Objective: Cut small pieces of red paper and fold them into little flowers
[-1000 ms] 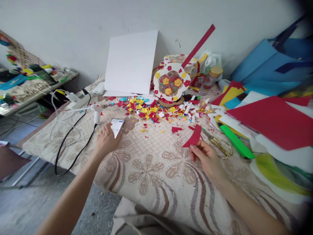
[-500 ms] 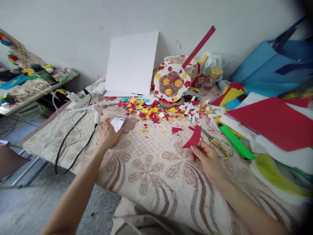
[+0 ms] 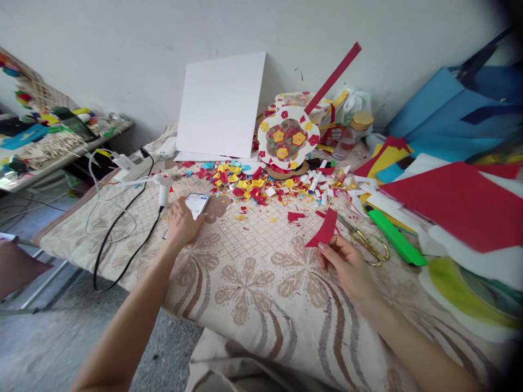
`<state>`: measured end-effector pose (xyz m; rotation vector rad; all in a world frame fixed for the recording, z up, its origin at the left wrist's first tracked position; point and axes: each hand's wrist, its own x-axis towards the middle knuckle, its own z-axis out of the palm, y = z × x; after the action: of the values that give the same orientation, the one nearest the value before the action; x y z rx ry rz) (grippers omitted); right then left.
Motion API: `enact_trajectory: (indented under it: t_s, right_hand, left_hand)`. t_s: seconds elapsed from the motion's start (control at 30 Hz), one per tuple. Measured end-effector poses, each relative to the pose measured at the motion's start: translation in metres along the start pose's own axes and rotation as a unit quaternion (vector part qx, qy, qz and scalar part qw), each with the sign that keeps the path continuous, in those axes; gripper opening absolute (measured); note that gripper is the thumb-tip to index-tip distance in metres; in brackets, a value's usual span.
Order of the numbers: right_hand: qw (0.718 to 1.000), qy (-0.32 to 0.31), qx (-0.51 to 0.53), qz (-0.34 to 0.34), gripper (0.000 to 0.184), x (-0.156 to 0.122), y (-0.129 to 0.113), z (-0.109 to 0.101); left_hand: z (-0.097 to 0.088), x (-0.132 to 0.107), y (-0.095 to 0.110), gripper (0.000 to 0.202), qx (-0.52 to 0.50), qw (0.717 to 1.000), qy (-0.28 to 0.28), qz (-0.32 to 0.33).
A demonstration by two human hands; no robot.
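My left hand (image 3: 183, 222) lies over a smartphone (image 3: 197, 204), thumb along its right edge and fingers at its left side. The phone's lit screen shows dark digits, and its lower part is hidden under the palm. In my right hand (image 3: 342, 260), a folded piece of red paper (image 3: 326, 228) is pinched between thumb and fingers, just above the tablecloth. Gold-handled scissors (image 3: 365, 243) lie right of that hand. Farther right is a bright green utility knife (image 3: 394, 237). A white glue gun (image 3: 164, 190) stands beyond my left hand, its black cord looping leftward.
Colourful paper scraps (image 3: 253, 188) cover the table's back. A flower-shaped paper lantern (image 3: 288, 139) with a red strip stands behind them, beside a white board (image 3: 222, 106). Red paper sheets (image 3: 461, 198) pile up at right near a blue bag (image 3: 437, 109). A power strip (image 3: 133, 165) sits back left.
Both hands stay almost still, the left on the phone and the right pinching the red paper. The digits on the phone's screen look different.
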<state>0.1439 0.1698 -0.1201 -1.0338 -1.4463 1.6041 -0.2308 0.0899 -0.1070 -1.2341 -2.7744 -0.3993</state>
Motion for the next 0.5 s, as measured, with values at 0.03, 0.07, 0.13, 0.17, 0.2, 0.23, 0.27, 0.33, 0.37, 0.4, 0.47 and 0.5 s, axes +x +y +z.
enact_trajectory:
  t_s: [0.03,0.07,0.13,0.17,0.2,0.23,0.27,0.33,0.37,0.4,0.47,0.5]
  right_hand:
    - [1.000,0.001,-0.001,-0.001,0.022,0.000,0.000,0.000]
    - [1.000,0.000,-0.001,-0.001,0.022,0.000,0.000,0.000]
    - [1.000,-0.003,0.001,-0.002,0.023,0.001,0.002,-0.001]
    - [1.000,-0.004,0.002,-0.002,0.023,0.001,0.003,-0.001]
    - [1.000,-0.006,0.001,-0.001,0.022,0.002,0.004,-0.001]
    - [1.000,-0.005,-0.002,-0.001,0.022,0.002,0.005,-0.001]
    - [1.000,-0.004,-0.006,-0.001,0.022,0.002,0.006,-0.001]
    - [1.000,-0.002,-0.020,-0.005,0.022,0.002,0.005,-0.001]
    - [1.000,-0.003,-0.027,-0.007,0.022,0.001,0.004,0.000]
    - [0.999,-0.005,-0.033,-0.010,0.022,0.001,0.002,0.000]
    - [0.999,-0.011,-0.036,-0.013,0.021,0.000,-0.003,0.000]
    - [0.999,-0.012,-0.034,-0.013,0.021,0.000,-0.005,0.000]
  left_hand:
    - [-0.002,-0.002,0.001,0.070,-0.005,1.000,0.003,0.004]
    - [-0.004,-0.004,0.003,0.073,-0.011,1.000,0.011,0.012]
    - [-0.012,-0.014,0.013,0.079,-0.031,0.998,0.044,0.043]
    - [-0.016,-0.022,0.021,0.079,-0.052,0.994,0.058,0.073]
    - [-0.020,-0.030,0.031,0.074,-0.087,0.988,0.063,0.114]
    - [-0.024,-0.039,0.043,0.068,-0.133,0.978,0.054,0.152]
    - [-0.028,-0.048,0.057,0.060,-0.188,0.964,0.026,0.186]
    - [-0.030,-0.066,0.089,0.048,-0.306,0.920,-0.065,0.236]
    - [-0.029,-0.073,0.105,0.042,-0.359,0.890,-0.123,0.251]
    - [-0.027,-0.079,0.121,0.038,-0.401,0.857,-0.189,0.262]
    - [-0.019,-0.086,0.150,0.032,-0.443,0.803,-0.301,0.262]
    - [-0.014,-0.089,0.162,0.029,-0.459,0.782,-0.334,0.258]
